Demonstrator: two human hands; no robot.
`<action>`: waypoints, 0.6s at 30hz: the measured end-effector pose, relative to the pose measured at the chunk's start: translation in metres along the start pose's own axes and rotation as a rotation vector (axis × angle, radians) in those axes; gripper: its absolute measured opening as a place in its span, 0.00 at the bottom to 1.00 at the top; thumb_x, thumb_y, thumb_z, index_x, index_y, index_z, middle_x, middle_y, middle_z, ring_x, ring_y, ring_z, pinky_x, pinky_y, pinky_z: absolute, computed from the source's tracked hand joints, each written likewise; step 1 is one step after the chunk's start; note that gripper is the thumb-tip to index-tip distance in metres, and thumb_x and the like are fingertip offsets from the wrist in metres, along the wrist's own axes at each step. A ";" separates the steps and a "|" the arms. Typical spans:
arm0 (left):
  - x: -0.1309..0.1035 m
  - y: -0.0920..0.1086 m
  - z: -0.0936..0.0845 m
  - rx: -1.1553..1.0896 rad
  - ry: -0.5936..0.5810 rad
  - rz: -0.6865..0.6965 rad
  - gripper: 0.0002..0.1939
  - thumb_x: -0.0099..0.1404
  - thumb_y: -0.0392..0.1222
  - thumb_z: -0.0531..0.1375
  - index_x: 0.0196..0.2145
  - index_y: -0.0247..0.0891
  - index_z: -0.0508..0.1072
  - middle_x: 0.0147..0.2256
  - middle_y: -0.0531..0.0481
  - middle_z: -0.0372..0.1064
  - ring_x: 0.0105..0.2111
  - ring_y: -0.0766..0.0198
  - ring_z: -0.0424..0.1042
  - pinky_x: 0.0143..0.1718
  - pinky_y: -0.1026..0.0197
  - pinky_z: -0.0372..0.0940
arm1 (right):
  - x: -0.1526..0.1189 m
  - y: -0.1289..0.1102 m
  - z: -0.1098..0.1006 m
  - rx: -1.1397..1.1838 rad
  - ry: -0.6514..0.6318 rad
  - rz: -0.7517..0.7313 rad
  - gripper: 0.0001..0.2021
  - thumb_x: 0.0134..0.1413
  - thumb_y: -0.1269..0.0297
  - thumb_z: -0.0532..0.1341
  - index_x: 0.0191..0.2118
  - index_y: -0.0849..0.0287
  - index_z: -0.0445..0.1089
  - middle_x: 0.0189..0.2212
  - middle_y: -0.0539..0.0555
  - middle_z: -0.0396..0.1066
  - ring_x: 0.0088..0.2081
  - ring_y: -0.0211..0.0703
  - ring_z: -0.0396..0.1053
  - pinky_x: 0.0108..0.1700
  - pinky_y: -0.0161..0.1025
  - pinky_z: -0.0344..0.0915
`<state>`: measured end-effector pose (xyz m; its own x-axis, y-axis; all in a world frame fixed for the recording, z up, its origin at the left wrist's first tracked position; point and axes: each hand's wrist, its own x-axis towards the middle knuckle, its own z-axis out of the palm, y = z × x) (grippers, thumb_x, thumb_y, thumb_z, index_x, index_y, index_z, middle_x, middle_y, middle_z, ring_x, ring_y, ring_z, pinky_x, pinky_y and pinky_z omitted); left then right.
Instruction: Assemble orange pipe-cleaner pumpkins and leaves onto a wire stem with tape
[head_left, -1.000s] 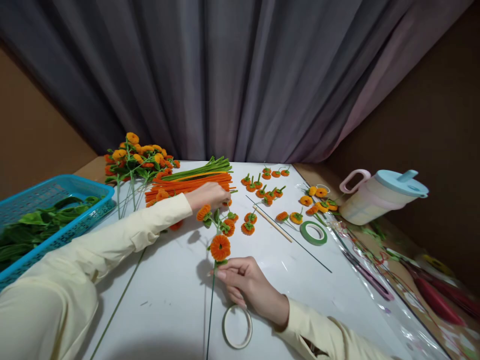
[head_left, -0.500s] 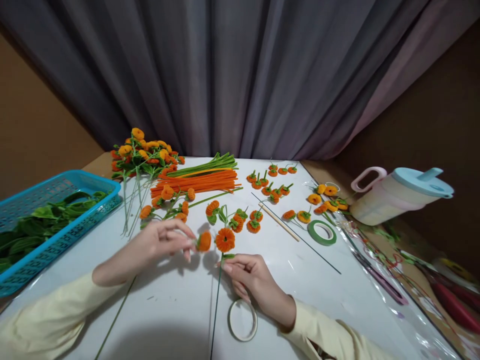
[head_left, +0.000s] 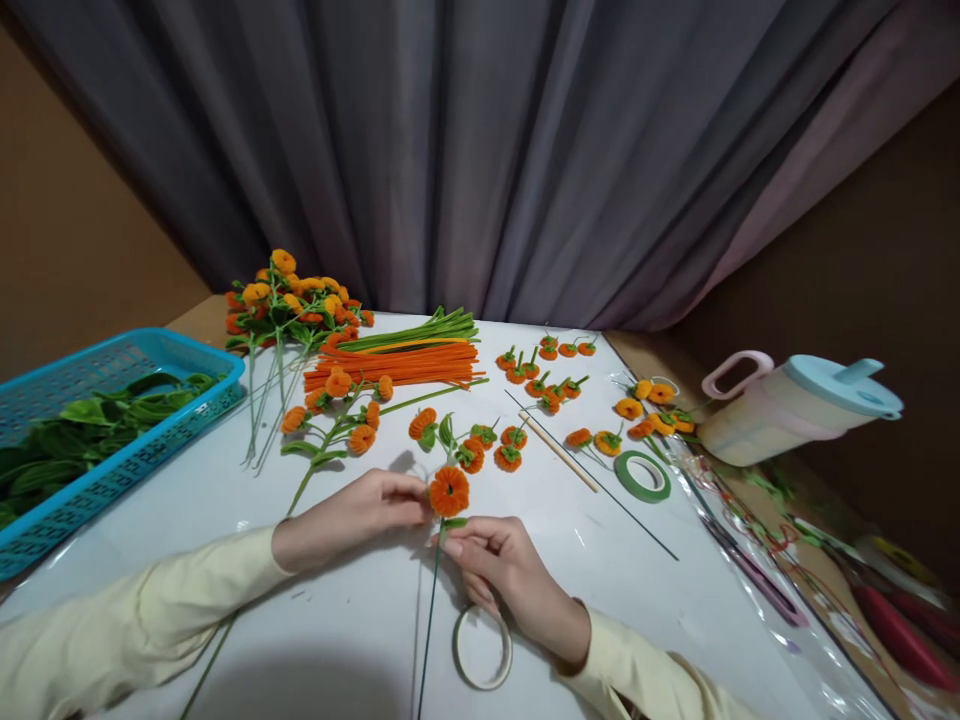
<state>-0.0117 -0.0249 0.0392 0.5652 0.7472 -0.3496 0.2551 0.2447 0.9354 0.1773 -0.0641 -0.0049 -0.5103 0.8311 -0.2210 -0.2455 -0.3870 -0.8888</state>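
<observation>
My right hand (head_left: 517, 578) pinches a thin dark green stem (head_left: 430, 632) just under an orange pipe-cleaner flower (head_left: 449, 492) with a dark centre. Beneath its lower fingers, and touching them, is a pale tape roll (head_left: 457, 660). My left hand (head_left: 371, 515) has its fingers closed at the left edge of that flower; the second orange flower it held is hidden here, behind fingers or bloom. More orange flower heads (head_left: 470, 455) with green bases are just beyond. On the left, a branched flower spray (head_left: 330, 425) lies on the table.
At left stands a blue basket (head_left: 142, 450) of green leaves. Orange pipe cleaners (head_left: 397, 365) and finished flowers (head_left: 289, 300) are at the back. Rightward are a wooden stick (head_left: 559, 452), green tape (head_left: 643, 476), scissors (head_left: 769, 585) and a lidded cup (head_left: 799, 410).
My left hand has moved right and slightly down to the flower on the stem, and the bloom at its fingertips is now out of sight. My right hand keeps its pinch; the view shifted slightly.
</observation>
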 end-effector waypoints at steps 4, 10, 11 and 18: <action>0.009 -0.004 0.002 -0.278 -0.051 -0.030 0.07 0.55 0.39 0.60 0.30 0.33 0.72 0.24 0.54 0.63 0.22 0.71 0.54 0.23 0.67 0.49 | 0.000 -0.003 0.003 -0.027 -0.014 0.008 0.13 0.50 0.59 0.64 0.32 0.67 0.73 0.09 0.40 0.53 0.10 0.25 0.48 0.14 0.27 0.45; 0.009 -0.008 0.004 -0.207 0.011 -0.012 0.11 0.52 0.43 0.62 0.31 0.32 0.70 0.22 0.55 0.61 0.23 0.70 0.56 0.24 0.67 0.49 | 0.001 -0.003 0.002 0.011 -0.083 0.027 0.13 0.51 0.59 0.63 0.33 0.67 0.73 0.08 0.41 0.55 0.09 0.25 0.50 0.14 0.27 0.49; 0.009 -0.008 0.004 -0.171 0.024 0.005 0.12 0.52 0.43 0.63 0.30 0.32 0.69 0.22 0.55 0.61 0.23 0.70 0.56 0.24 0.67 0.49 | 0.002 -0.003 0.002 0.019 -0.096 0.035 0.13 0.51 0.59 0.63 0.33 0.68 0.74 0.08 0.41 0.55 0.09 0.25 0.50 0.14 0.27 0.49; 0.009 -0.004 0.007 0.048 0.106 0.084 0.12 0.54 0.45 0.61 0.24 0.33 0.66 0.20 0.58 0.54 0.22 0.71 0.52 0.23 0.67 0.49 | 0.001 -0.002 0.002 0.009 -0.068 0.074 0.15 0.49 0.57 0.64 0.35 0.68 0.74 0.08 0.41 0.55 0.09 0.26 0.51 0.14 0.27 0.49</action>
<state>-0.0024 -0.0231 0.0318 0.5010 0.8254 -0.2604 0.2490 0.1506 0.9567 0.1754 -0.0630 -0.0021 -0.5823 0.7710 -0.2578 -0.2122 -0.4503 -0.8673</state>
